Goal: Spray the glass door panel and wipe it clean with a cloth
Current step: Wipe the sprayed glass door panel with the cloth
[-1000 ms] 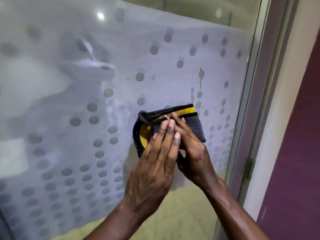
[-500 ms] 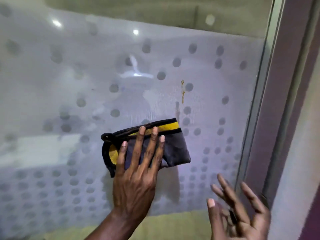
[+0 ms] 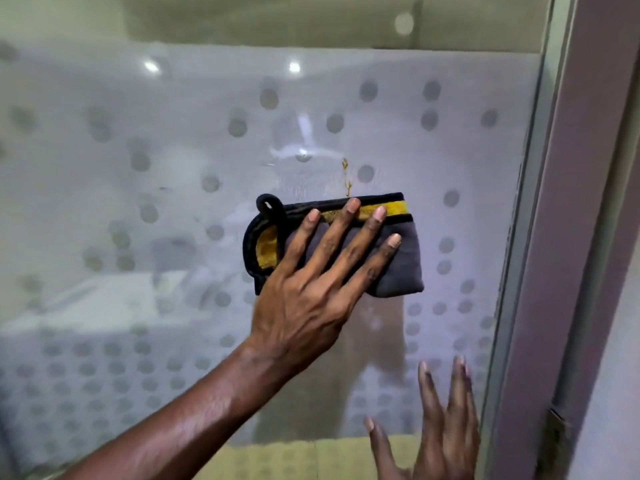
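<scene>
Head view: the one camera, looking at a glass door panel [image 3: 173, 202] close up.
Glass door panel: frosted, patterned with grey dots that crowd more densely toward the bottom; a clear strip runs along the top, and blurred reflections of lights and a ceiling fan show in the surface.
Cloth [image 3: 398, 268]: folded, grey with a yellow band and black edging, a small black loop at its upper left corner; it lies flat against the glass, right of the panel's centre.
Left hand [image 3: 311, 296]: fingers spread and straight, palm pressed on the cloth, pinning it to the glass; the fingertips [image 3: 353, 205] reach the yellow band near the cloth's top edge. It is not curled around the cloth, only flat upon it.
Left forearm: bare, reaching up from the lower left corner.
Right hand [image 3: 440, 441]: at the bottom edge, below and to the right of the cloth, fingers extended and apart, holding nothing; whether it touches the glass cannot be told.
Brown mark [image 3: 347, 178]: a thin vertical trace of small yellow-brown specks on the glass, just above the cloth's top edge.
Door frame [image 3: 571, 237]: pale mauve, running down the right side beside the panel's metal edge.
Hinge [image 3: 556, 441]: on the frame at the lower right, dark and worn.
</scene>
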Tool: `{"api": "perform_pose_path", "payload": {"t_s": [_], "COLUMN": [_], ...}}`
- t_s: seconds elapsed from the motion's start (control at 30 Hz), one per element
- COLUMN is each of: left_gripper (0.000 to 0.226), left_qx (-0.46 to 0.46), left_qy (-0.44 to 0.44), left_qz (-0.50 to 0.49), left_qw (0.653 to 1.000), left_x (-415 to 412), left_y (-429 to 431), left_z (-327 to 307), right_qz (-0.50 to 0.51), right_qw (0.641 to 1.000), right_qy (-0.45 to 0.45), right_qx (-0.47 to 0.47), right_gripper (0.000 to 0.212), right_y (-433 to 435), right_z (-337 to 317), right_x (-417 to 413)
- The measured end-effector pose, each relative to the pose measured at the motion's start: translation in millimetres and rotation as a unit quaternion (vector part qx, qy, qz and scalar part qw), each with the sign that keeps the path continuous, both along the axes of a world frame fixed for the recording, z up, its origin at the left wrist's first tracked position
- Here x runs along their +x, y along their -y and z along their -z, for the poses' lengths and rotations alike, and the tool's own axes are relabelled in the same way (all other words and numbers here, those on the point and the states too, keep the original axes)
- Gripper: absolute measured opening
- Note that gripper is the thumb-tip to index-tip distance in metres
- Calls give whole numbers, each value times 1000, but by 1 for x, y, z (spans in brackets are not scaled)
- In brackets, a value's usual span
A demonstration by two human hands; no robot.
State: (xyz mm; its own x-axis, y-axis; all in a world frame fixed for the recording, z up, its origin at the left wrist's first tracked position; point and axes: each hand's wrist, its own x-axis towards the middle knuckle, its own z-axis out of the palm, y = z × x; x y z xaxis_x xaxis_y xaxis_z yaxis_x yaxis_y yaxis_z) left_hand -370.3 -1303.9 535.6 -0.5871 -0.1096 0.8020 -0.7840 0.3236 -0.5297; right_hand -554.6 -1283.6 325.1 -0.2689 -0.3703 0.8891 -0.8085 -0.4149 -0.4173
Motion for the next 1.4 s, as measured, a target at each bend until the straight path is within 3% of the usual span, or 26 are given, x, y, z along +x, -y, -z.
{"api": "perform_pose_path", "payload": {"t_s": [0.03, 0.07, 0.17, 0.33, 0.47, 0.67, 0.9, 1.03, 1.2, 1.3, 1.4], "left_gripper": [70, 70, 72, 85, 72, 73, 70, 71, 70, 72, 76], "left_qx": [-9, 6, 12, 18, 17, -22, -41, -20, -48, -71, -95], "left_qy": [3, -2, -34, -111, -72, -26, -255, -152, -37, -49, -141], "left_qz": [-35, -50, -112, -144, -98, -86, -154, -115, -65, -80, -122], "left_qw": [999, 999, 993, 983, 992, 996, 954, 981, 996, 993, 978], "left_x": [6, 12, 33, 21, -16, -8, 37, 3, -8, 7, 39], "left_y": [3, 0, -7, -9, 1, 3, -6, -3, 9, 8, 5], "left_z": [4, 4, 22, 43, 16, -14, 16, 22, -22, -55, -76], "right_qz": [-10, -5, 15, 19, 24, 16, 4, 6, 11, 18, 20], "right_qw": [999, 999, 998, 996, 996, 997, 998, 997, 998, 997, 997], "right_qy": [-50, -40, -62, -87, -82, -74, -61, -70, -60, -67, -68], "right_qx": [8, -25, -9, 5, -4, -18, -20, -26, -24, -28, -25], "right_gripper": [100, 101, 107, 111, 114, 112, 112, 111, 110, 110, 110], "right_y": [0, 8, 35, 46, 51, 53, 51, 50, 49, 48, 45], "right_z": [-18, -43, -88, -84, -82, -80, -82, -83, -84, -85, -85], "right_x": [-8, -10, -37, -44, -47, -46, -44, -45, -42, -44, -45]}}
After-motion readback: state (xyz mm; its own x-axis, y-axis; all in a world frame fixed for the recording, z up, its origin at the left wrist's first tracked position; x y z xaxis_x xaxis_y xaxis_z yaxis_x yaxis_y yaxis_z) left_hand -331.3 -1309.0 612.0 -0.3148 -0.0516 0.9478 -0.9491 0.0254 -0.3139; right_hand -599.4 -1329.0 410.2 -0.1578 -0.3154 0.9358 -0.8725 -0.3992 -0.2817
